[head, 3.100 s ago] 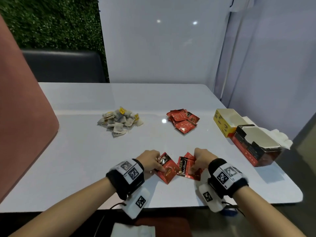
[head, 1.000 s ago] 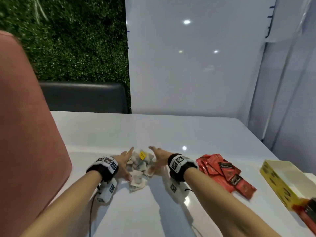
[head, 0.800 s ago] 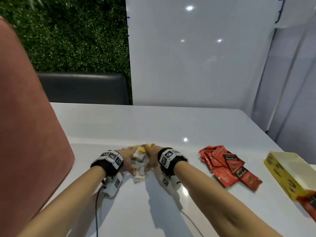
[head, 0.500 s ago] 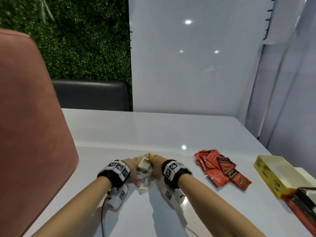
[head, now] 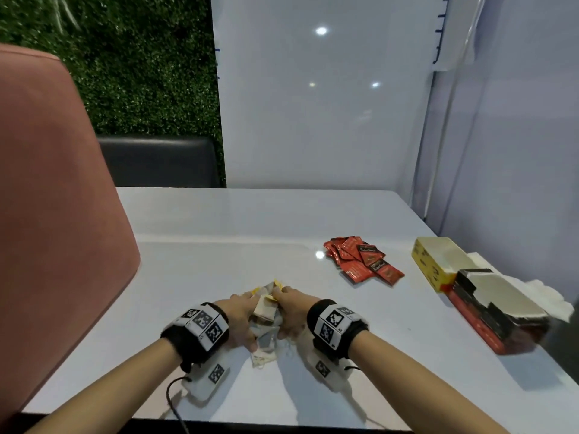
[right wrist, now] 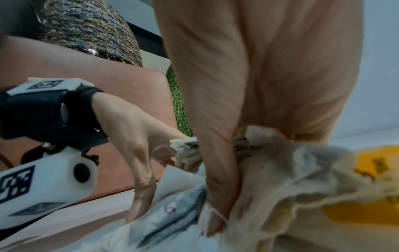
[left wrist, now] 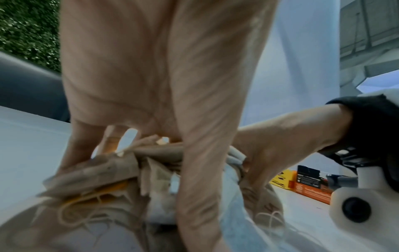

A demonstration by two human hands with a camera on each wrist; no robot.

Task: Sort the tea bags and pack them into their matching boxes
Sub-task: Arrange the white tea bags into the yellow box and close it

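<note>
Paper tea bags (head: 265, 311) squeezed between left hand (head: 239, 317) and right hand (head: 289, 311)

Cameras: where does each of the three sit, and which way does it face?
Head: on the person's head, looking down at the white table; both forearms, left hand and right hand show.
Left wrist: under the left wrist, looking along the palm at the bundle of paper tea bags.
Right wrist: under the right wrist, looking along the palm at the same bundle.
Shared: each wrist view shows the other hand; left wrist and head both show the yellow box.
</note>
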